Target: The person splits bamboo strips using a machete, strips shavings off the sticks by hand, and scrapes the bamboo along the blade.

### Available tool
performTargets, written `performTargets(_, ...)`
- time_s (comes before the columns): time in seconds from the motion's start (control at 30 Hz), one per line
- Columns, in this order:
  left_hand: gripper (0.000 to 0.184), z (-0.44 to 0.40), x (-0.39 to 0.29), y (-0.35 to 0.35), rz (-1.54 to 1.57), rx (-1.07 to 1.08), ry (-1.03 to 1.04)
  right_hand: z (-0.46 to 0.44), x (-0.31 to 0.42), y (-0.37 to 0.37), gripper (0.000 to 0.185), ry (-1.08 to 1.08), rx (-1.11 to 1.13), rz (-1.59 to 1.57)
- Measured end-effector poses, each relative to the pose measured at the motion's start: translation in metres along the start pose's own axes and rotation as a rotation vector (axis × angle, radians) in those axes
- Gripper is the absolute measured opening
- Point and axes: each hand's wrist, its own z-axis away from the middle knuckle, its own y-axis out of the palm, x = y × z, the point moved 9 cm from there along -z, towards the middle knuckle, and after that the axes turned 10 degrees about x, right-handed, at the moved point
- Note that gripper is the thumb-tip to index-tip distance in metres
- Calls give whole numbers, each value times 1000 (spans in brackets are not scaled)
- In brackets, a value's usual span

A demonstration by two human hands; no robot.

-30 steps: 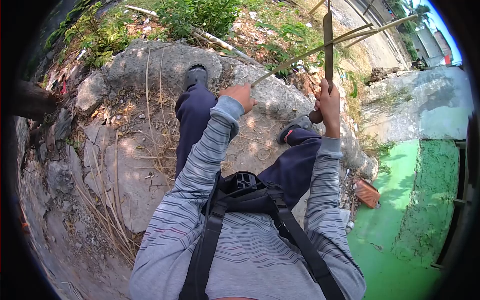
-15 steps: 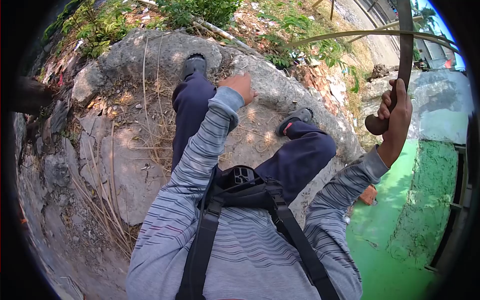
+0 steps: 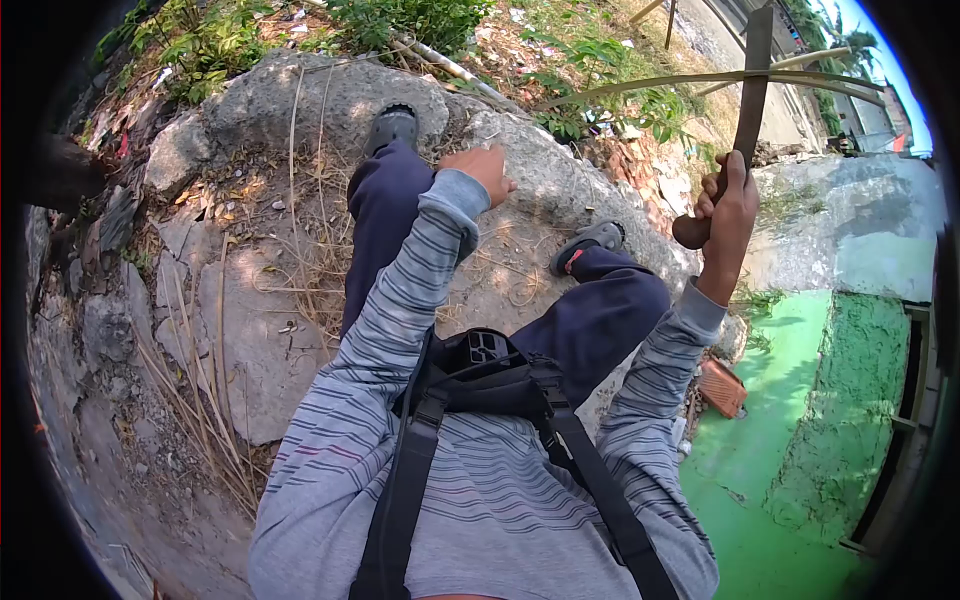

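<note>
My right hand (image 3: 732, 205), raised at the right, is wrapped round the wooden handle of a machete (image 3: 752, 110). Its dark blade points up, and the rounded butt of the handle shows below the fingers. A long, thin, pale strip (image 3: 640, 86), which looks like bamboo, crosses the blade near its upper part; I cannot tell whether it is touching or fixed to it. My left hand (image 3: 478, 173) is over the left knee with its back toward me and its fingers curled. Whatever those fingers hold, if anything, is hidden.
Both feet are on broken, rocky concrete (image 3: 540, 165). Dry strips (image 3: 205, 375) lie on the left. Leafy plants (image 3: 415, 30) and a pale pole (image 3: 450, 65) are ahead. At right are a green-painted surface (image 3: 790, 430) and an orange block (image 3: 722, 388).
My right hand has moved left with the machete, and the strip has shifted left and slightly down with it. The left hand has hardly moved.
</note>
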Motion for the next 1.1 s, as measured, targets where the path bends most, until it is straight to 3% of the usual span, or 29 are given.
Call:
performTargets(0.1, 59, -3, -1, 2, -12, -5, 0, 24, 72, -18, 39, -118, -88, 5)
performTargets(0.2, 58, -8, -2, 5, -28, -14, 5, 22, 75, -16, 38, -95, -72, 37)
performTargets(0.27, 58, -10, -2, 5, -15, -44, 12, -1, 1, 9, 36, 28, 7, 57)
performTargets(0.33, 58, -8, -3, 4, -10, -26, 7, -13, -130, 55, 35, 249, 182, 238)
performTargets(0.37, 58, -8, -1, 2, 3, -5, -6, -15, -147, 54, 34, 146, 97, 325)
performTargets(0.43, 60, -7, 4, -20, -13, -40, -38, -8, -135, 56, 35, 264, 127, 177)
performTargets(0.5, 61, 3, -5, -1, -20, 36, -26, -14, -117, 44, 40, 204, 140, 126)
performTargets(0.67, 61, -4, -6, 3, -14, 26, -21, 6, 13, -8, 38, 31, 7, 14)
performTargets(0.77, 61, -9, -9, 6, -48, 9, -19, 10, 35, -12, 38, 13, -25, 44)
performTargets(0.83, 60, -11, -6, 8, -36, 19, -22, -2, -19, 9, 37, 115, 45, 42)
performTargets(0.9, 59, -12, -8, 6, -29, 9, -17, -13, -139, 49, 34, 364, 262, 204)
performTargets(1.1, 59, -7, -10, 6, 8, 31, -8, -31, -163, 37, 33, 340, 187, 44)
